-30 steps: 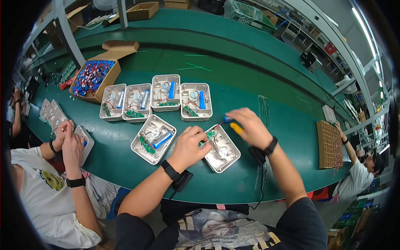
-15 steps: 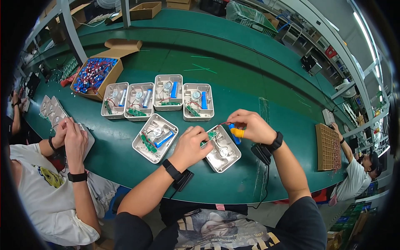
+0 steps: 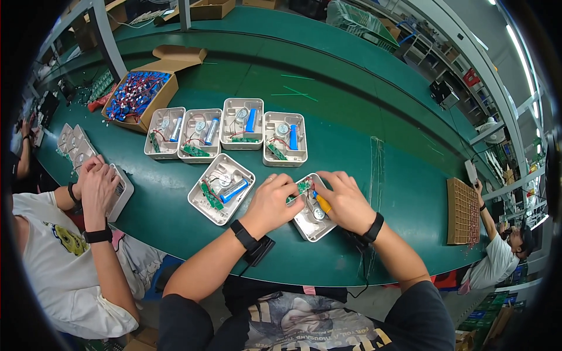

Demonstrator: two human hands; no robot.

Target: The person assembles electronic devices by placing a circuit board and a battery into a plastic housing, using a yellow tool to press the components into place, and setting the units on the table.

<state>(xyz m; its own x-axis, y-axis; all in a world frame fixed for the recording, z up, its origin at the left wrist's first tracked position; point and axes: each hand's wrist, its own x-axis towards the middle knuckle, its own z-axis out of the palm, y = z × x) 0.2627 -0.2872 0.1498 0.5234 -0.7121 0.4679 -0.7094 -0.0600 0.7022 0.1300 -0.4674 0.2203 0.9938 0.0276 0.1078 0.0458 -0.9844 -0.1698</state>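
Observation:
In front of me stands an open white plastic housing, tilted, with a round component and wires inside. My left hand is closed at its left side, its fingertips pinching a small green circuit board at the housing's upper end. My right hand reaches over the right wall, fingers closed. It wears a yellow finger cot. A bit of the blue battery shows by its fingertips; the rest is hidden under the hand. Left of my left hand lies another housing with board and blue battery.
Several filled white housings stand in a row beyond my hands. A cardboard box of blue batteries with wires sits back left. Co-workers sit at left and far right, the right one by a divided brown tray.
My right hand has brought the blue battery left and down from beside the housing to over its inside. My left hand stays at the board. The view has shifted slightly.

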